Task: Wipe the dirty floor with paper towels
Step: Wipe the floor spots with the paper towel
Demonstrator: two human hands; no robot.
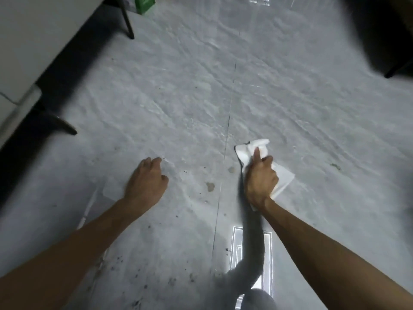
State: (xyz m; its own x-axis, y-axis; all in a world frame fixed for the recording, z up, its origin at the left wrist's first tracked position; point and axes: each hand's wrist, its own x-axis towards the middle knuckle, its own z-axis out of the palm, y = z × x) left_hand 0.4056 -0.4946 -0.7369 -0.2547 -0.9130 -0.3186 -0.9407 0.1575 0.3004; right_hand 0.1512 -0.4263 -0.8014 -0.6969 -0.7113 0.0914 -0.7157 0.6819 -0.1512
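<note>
Right of centre in the frame, the right hand (260, 180) has its fingers (256, 154) curled tight around a crumpled white paper towel (250, 151), pressed onto the glossy grey marbled floor (178, 108). Left of centre, the left hand (146, 182) rests half-curled and loose on the floor, holding nothing, with small brown stains (210, 186) between the hands and dark specks (120, 262) lower left.
</note>
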